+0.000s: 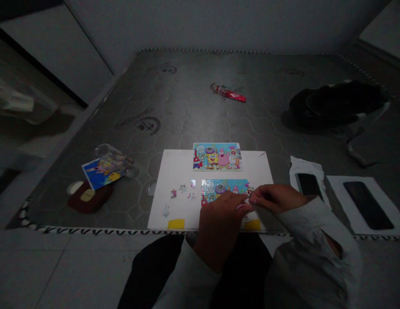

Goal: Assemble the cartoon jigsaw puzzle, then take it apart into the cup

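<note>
A jigsaw puzzle [212,189] with colourful cartoon characters lies partly assembled on a white board [164,171]. My left hand [221,219] covers its lower part, fingers bent together at its right end; whatever is between them is hidden. At the upper right corner, the thumb and fingers of my right hand [277,198] pinch a small puzzle piece [250,191]. Left of the puzzle are several loose pieces [183,188], spread apart. Behind it, a picture card [217,157] shows the same characters.
Two dark phones [307,184] [367,205] lie on white paper at the right. A black bag [335,105] stands behind them. On the left are a brown case [90,199] and a blue picture packet [105,171]. A red-and-clear package [230,92] lies farther back.
</note>
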The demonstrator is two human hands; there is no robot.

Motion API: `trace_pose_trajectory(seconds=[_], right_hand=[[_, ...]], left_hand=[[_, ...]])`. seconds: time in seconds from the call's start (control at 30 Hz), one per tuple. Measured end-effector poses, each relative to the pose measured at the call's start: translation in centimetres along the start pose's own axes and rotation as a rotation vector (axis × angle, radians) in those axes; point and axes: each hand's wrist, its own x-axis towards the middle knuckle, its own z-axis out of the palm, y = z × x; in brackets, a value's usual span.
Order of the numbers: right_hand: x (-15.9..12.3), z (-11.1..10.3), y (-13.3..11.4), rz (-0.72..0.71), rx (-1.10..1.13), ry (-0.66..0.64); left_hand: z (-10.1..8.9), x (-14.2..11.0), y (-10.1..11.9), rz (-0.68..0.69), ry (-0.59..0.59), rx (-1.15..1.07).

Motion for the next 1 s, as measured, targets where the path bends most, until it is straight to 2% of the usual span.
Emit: trace_pose_trajectory(seconds=[0.13, 0.27, 0.47, 0.6, 0.67, 0.73, 0.87, 1.0], right_hand=[[0.1, 0.0, -0.8, -0.123, 0.025, -0.006], [0.3, -0.1, -1.4, -0.144, 0.049, -0.012], [0.7, 0.1, -1.0, -0.048, 0.008, 0.007], [1.1, 0.3, -0.3, -0.011, -0.006, 0.021], [1.1, 0.4, -0.1, 0.005, -0.009, 0.033], [0.9, 0.5, -0.2, 0.036, -0.020, 0.097], [0.4, 0.8, -0.6, 0.110, -0.050, 0.269], [0.2, 0.6, -0.8, 0.136, -0.068, 0.310]], left_hand=[[-1.0, 0.0, 0.3, -0.052, 0.026, -0.064], [-3.4, 0.1, 0.2, -0.185, -0.055, -0.088], [-8.4, -0.7, -2.3, -0.410, -0.274, 0.160], [-10.1, -1.0, -4.0, -0.546, -0.332, 0.319], [-10.3, -0.9, -4.3, -0.580, -0.312, 0.351], [-10.2, -0.7, -4.4, -0.571, -0.234, 0.358], [-8.9, -0.2, -4.8, -0.409, 0.038, 0.318], [-7.3, 0.3, -5.6, -0.355, 0.112, 0.282]])
